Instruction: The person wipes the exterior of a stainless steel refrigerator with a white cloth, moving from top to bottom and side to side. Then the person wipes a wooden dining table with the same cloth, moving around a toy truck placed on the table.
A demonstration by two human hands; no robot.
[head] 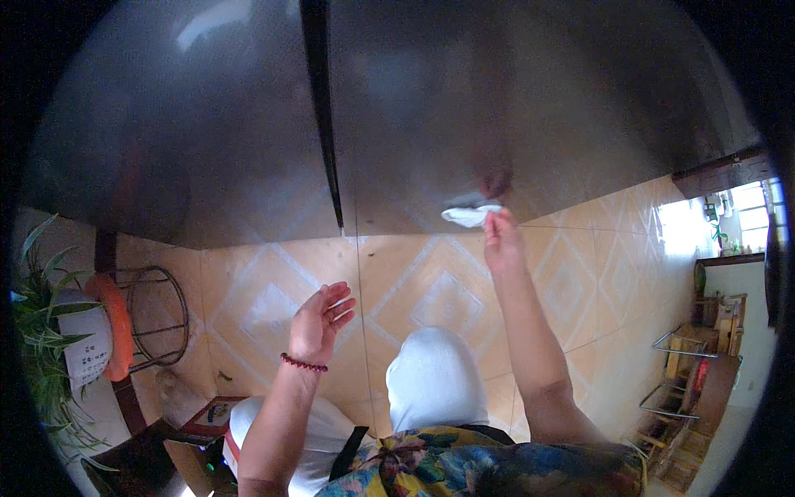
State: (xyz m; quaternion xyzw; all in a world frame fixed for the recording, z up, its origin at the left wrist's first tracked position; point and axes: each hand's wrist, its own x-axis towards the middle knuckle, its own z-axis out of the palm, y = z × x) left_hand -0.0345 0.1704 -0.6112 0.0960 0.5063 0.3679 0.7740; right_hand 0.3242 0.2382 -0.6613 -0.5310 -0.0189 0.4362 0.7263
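My right hand [504, 239] grips a small white cloth [469, 215] between thumb and fingers. The cloth lies against, or very near, the lower part of a dark glossy double-door front [422, 124], which mirrors the hand and the floor. A dark vertical gap [322, 112] parts the two doors. Lower and to the left, my left hand [322, 317] hangs over the floor tiles with nothing in it, fingers slightly bent and apart. A dark red bead bracelet circles that wrist. Both hands are apart from each other.
Patterned tan floor tiles [279, 304] spread below the doors. At left stands a round metal-framed stool [186, 317] with an orange rim, bearing a white pot [87, 341] of leafy plants. Open boxes [186, 460] sit lower left. Wooden furniture [702, 397] lines the right.
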